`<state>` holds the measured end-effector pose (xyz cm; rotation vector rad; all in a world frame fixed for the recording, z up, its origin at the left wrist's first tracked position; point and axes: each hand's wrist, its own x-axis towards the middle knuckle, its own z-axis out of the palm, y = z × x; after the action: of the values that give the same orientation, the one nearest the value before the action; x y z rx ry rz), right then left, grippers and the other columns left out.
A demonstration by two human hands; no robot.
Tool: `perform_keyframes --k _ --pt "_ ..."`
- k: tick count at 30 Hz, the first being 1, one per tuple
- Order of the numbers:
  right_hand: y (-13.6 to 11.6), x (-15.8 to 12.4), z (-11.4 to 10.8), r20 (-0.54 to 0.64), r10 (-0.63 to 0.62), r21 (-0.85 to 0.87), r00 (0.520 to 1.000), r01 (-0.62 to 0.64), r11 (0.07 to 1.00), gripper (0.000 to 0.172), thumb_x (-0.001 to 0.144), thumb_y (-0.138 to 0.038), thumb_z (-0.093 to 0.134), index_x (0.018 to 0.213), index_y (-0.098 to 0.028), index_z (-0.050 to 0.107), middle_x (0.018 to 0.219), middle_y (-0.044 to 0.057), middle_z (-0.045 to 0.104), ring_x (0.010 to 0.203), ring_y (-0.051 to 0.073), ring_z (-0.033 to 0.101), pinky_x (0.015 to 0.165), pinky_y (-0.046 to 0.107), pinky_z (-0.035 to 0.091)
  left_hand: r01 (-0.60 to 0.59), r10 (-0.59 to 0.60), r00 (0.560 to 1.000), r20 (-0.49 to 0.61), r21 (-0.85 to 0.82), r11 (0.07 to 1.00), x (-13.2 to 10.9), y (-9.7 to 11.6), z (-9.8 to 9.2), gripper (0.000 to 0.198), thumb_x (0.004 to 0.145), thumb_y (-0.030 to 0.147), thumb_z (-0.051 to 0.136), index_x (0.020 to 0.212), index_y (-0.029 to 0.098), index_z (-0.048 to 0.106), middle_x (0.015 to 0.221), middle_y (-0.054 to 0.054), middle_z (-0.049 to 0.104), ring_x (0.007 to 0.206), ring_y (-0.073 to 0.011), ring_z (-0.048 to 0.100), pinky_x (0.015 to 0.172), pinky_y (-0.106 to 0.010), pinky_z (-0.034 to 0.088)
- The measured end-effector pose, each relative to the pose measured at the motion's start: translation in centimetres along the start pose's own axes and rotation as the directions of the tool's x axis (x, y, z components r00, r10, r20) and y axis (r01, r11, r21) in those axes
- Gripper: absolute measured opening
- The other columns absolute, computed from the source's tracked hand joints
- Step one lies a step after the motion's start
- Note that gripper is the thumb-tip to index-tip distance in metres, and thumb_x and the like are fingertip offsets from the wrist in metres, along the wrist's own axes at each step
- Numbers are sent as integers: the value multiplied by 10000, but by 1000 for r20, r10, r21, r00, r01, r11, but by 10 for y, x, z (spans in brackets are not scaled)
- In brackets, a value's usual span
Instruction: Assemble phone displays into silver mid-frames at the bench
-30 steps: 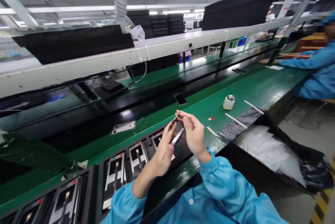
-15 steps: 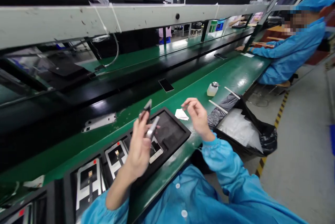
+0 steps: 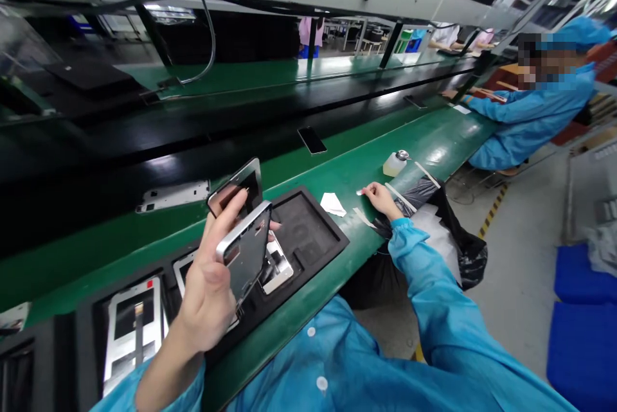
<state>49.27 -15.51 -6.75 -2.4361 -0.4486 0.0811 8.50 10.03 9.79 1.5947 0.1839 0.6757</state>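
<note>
My left hand [image 3: 207,299] is closed around two phone parts, held apart from each other above the black foam tray [image 3: 332,241]. The nearer one is a silver-rimmed phone frame [image 3: 249,261], tilted upright. Behind it, between other fingers, stands a second dark phone panel [image 3: 253,186]. My right hand [image 3: 383,200] pinches a small white scrap [image 3: 359,193] over the green bench, close to the white strips at the edge. A folded white cloth or paper [image 3: 332,204] lies to its left. Under my left hand, a white phone part [image 3: 279,277] rests in the tray.
More white phone parts [image 3: 132,322] lie in trays at left. A dispenser bottle [image 3: 395,164] stands beyond my right hand. A black bag [image 3: 465,258] of clear plastic hangs at the bench edge. A phone [image 3: 312,141] lies farther back. A co-worker [image 3: 535,103] sits at far right.
The phone parts in my left hand have turned so their faces show. My right hand has moved from beside the white cloth to near the strips and closed on a small scrap. The view has shifted.
</note>
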Motion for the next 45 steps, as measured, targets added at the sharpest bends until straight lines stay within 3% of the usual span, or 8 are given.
perform_keyframes --k 5,21,28,32,35,38,41,45 --pt "3 -3 5 -61 -13 -127 998 5 992 298 1071 -413 699 838 -244 621 943 89 730 932 261 646 887 395 494 232 -228 972 47 -293 928 -2 18 4 1026 940 1011 584 1725 351 606 1154 -139 878 982 -404 861 756 -573 766" --pt "-4 -20 6 -223 16 -119 975 -44 992 396 929 -661 617 818 -304 489 959 206 678 1066 441 625 1014 613 494 350 -174 934 312 -698 625 -25 57 9 974 1035 956 493 1809 367 428 1085 -87 881 876 -303 852 803 -429 691" --pt "-65 -40 -6 -323 -81 118 943 125 985 758 977 -947 308 969 -243 587 1025 222 708 1022 383 682 1010 611 577 343 -145 938 314 -791 506 -39 64 11 947 1089 890 474 1833 311 388 1224 -139 867 998 -280 848 902 -389 681" --pt "-135 -102 -11 -44 -386 494 921 356 793 891 1022 -1002 333 1226 -229 726 1110 146 773 972 302 769 917 470 658 376 -134 925 356 -800 468 -40 63 13 967 1105 860 481 1857 271 335 1253 -176 863 1012 -289 854 872 -378 683" --pt "-184 -158 -20 261 -655 814 709 203 544 839 1000 -1000 525 1294 -263 797 1088 115 806 974 306 797 903 462 690 362 -145 931 335 -791 493 -40 62 15 973 1107 867 447 1857 255 345 1238 -193 870 992 -305 865 840 -383 693" --pt "-216 -194 -23 367 -720 855 589 92 511 720 999 -926 664 991 -226 834 811 61 745 789 252 753 768 383 682 363 -162 930 329 -773 520 -38 60 17 926 1130 849 376 1846 262 376 1225 -193 876 973 -328 879 803 -408 710" --pt "-228 -207 -14 413 -681 849 605 14 528 651 1011 -820 763 789 -208 782 736 39 715 726 206 727 725 331 672 355 -201 935 292 -777 520 -30 59 16 848 1179 775 238 1827 257 413 1183 -182 883 933 -318 889 807 -414 718" --pt "-224 -208 7 401 -518 879 755 -159 449 540 922 -763 899 1037 -238 846 879 42 825 819 255 810 744 380 722 210 -279 957 84 -862 460 -15 60 4 858 1182 765 148 1800 255 454 1199 -163 882 875 -311 879 779 -439 722"
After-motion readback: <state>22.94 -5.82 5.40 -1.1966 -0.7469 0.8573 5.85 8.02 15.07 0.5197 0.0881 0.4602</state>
